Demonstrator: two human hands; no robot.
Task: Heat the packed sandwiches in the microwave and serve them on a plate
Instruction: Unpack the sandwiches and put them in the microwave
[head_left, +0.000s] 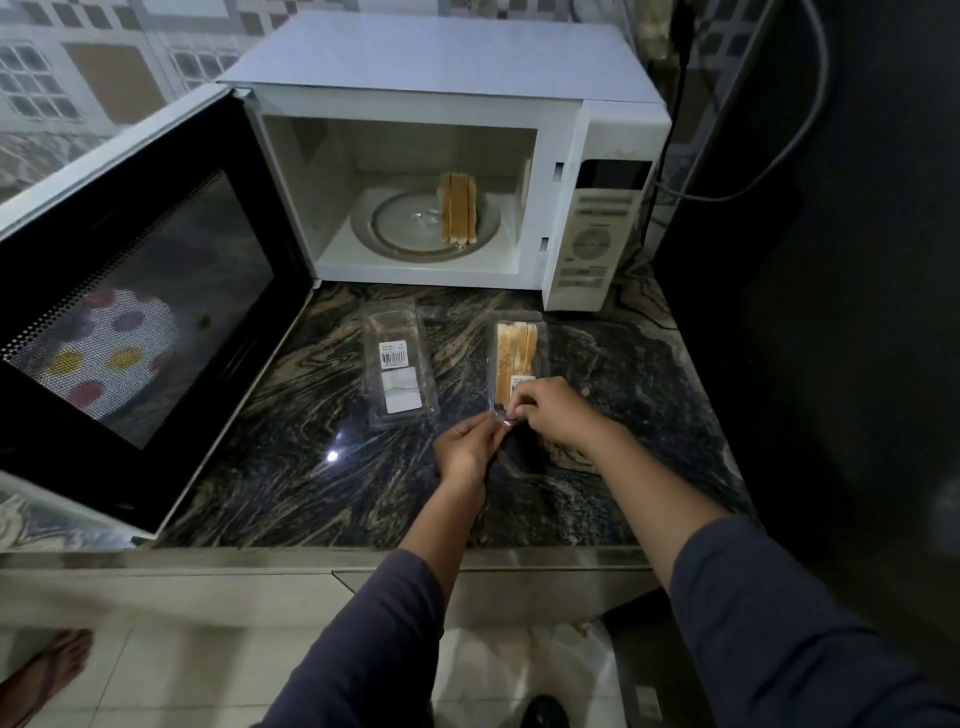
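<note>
On the dark counter (291, 467), left hand (467, 449) and right hand (558, 410) pinch the second pack (515, 353)'s near end. One sandwich (458, 208) already sits in the microwave (597, 156) up top.

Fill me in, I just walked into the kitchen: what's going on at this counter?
A person is working at a clear sandwich pack that lies on the counter with bread inside. The left hand and right hand both pinch its near edge, apparently to open it. To its left lies an empty pack. Unwrapped sandwiches stand on the turntable inside the microwave, whose door is wide open, so nothing is heating yet.
</note>
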